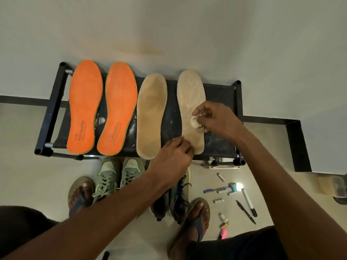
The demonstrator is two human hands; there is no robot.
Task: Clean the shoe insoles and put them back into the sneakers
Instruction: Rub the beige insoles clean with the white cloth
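Note:
Four insoles lie side by side on a black rack (56,102): two orange insoles (84,107) (118,109) at left, two tan insoles (151,113) (189,91) at right. My right hand (216,119) pinches a small white wad (195,122) against the middle of the rightmost tan insole. My left hand (174,156) pinches that insole's heel edge, holding it down. A pair of green sneakers (116,175) and a pair of dark sneakers (174,199) stand on the floor below the rack, partly hidden by my left forearm.
My feet in sandals (80,194) (195,218) flank the sneakers. Pens, markers and small bottles (234,199) lie scattered on the floor at right. A clear box (330,186) sits at the far right edge. The wall rises behind the rack.

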